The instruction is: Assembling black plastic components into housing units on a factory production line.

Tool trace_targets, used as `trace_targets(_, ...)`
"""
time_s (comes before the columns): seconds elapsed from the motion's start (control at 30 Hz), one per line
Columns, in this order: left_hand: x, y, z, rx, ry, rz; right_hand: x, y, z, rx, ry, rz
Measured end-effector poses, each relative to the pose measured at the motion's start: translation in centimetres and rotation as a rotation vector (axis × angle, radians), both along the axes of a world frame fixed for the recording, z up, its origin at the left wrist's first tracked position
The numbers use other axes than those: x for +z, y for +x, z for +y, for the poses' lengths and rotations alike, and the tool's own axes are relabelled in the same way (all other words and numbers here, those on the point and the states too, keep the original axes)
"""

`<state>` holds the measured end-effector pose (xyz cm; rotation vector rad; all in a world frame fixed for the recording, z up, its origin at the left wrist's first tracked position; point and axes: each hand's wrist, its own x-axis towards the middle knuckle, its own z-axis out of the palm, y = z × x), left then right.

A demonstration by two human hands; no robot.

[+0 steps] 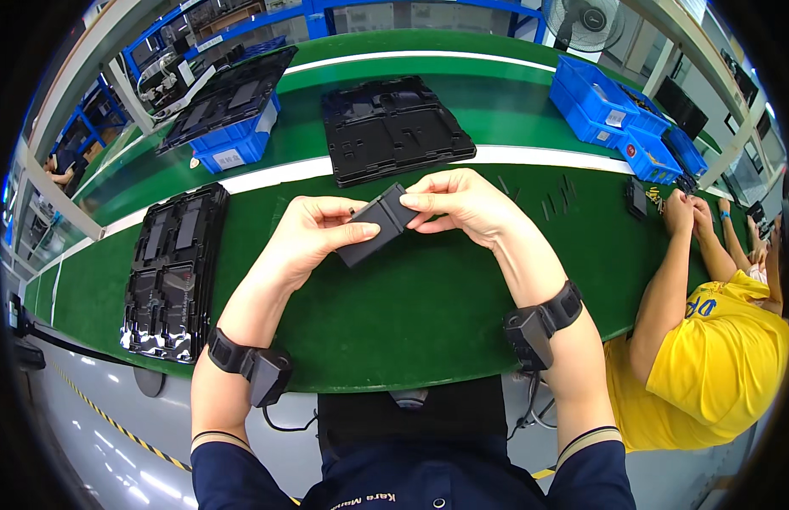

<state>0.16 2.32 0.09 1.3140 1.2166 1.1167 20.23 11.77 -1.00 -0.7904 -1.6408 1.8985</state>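
Note:
Between my two hands, above the green tabletop (386, 331), I hold a flat black rectangular case (375, 235). My left hand (313, 234) pinches its left end, thumb lying on the upper face. At the upper right end, my right hand (458, 204) grips a corner between thumb and fingers. The case is tilted, its right end higher in the picture, and a groove crosses it near that end. Fingers hide its underside. Several thin black strips (557, 200) lie on the table right of my right hand.
Stacked black molded trays (175, 272) lie at the left. Another black tray (394, 127) is straight ahead on the green conveyor (496, 93). Blue bins (594, 98) stand at the far right; a tray-topped blue bin (237, 149) at the far left. A co-worker in yellow (709, 365) sits close on the right.

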Motion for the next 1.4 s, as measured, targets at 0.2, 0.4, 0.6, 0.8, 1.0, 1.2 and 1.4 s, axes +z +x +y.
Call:
trace_targets(0.2,0.1,-0.6,0.2,-0.075,-0.085,0.010,0.1,0.0,-0.4,0.030,0.004,-0.111)
trace_targets(0.4,-0.1,-0.2,-0.2,0.007,0.103,0.049,0.6,-0.5,-1.3,0.009,0.068,-0.032)
trace_targets(0.6,1.4,0.7,-0.6,0.178,0.752,0.953,-0.2,-1.0,-1.3,-0.147,0.104,0.078)
trace_targets(0.8,0.0,0.0,0.1,0.101,0.743,0.943,0.0,-1.3,-1.5,-0.196,0.157,0.057)
trace_targets(1.0,0.1,0.7,-0.2,0.111,0.652,0.730,0.3,-1.1,-1.6,-0.182,0.119,0.015)
trace_targets(1.2,0.4,0.8,-0.5,0.058,0.620,0.704,0.7,-0.9,-1.8,-0.023,0.255,0.075)
trace_targets(1.4,0.5,-1.3,0.5,-0.099,-0.199,0.207,1.0,-0.8,-1.8,0.094,0.348,-0.056)
